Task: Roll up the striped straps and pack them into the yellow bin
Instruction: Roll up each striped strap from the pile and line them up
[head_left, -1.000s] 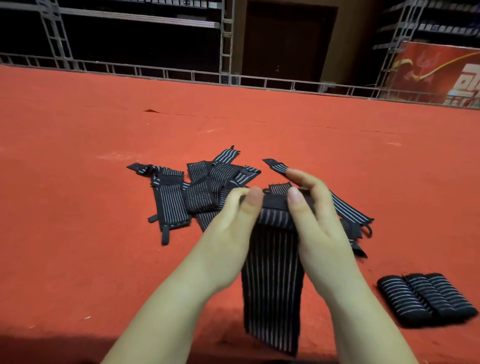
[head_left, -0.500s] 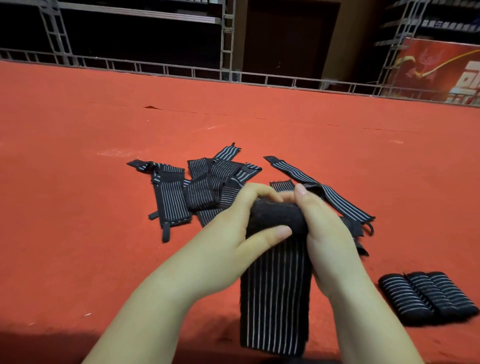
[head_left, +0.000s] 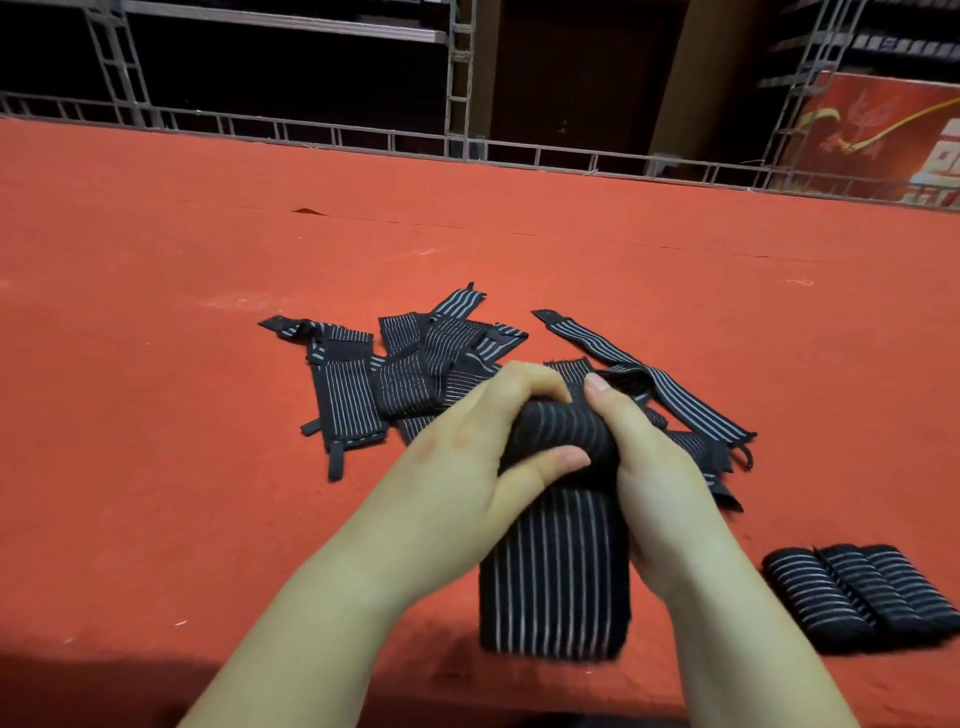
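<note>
Fingers (head_left: 524, 382) of both hands curl around strap (head_left: 558, 561).

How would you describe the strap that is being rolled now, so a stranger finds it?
On the red table, look nearest the camera, between the left hand and right hand. Unlike the flat pile and three finished rolls, this strap is half rolled.

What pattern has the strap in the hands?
The strap is black with thin pale stripes along its length, seen in the head view.
</note>
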